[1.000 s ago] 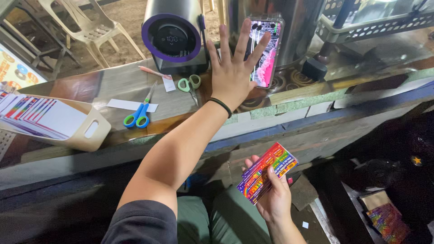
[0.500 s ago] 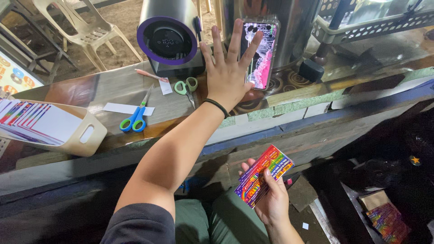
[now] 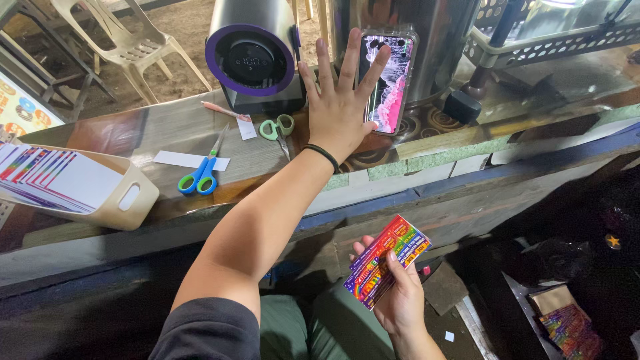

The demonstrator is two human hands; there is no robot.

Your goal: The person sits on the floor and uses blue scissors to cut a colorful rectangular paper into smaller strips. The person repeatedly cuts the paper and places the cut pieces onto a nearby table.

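My left hand (image 3: 340, 100) is stretched out over the counter with fingers spread, its fingertips in front of a propped-up phone (image 3: 390, 83) with a pink and dark screen. A black band circles that wrist. Lower down, near my lap, my right hand (image 3: 397, 293) grips a small stack of rainbow-coloured cards (image 3: 387, 260). Green-handled scissors (image 3: 279, 128) lie just left of my left hand. A grey cylindrical device with a purple ring (image 3: 250, 57) stands behind them.
Blue-handled scissors (image 3: 200, 175) and white paper strips (image 3: 190, 160) lie on the wooden counter (image 3: 460, 133). A beige bin (image 3: 127, 200) of cards sits at the left. A steel pot (image 3: 433, 40) and grey basket (image 3: 547, 37) stand at the back. More cards (image 3: 567, 327) lie at lower right.
The view shifted slightly. My left hand stays spread by the phone, and my right hand has lowered the cards a little.
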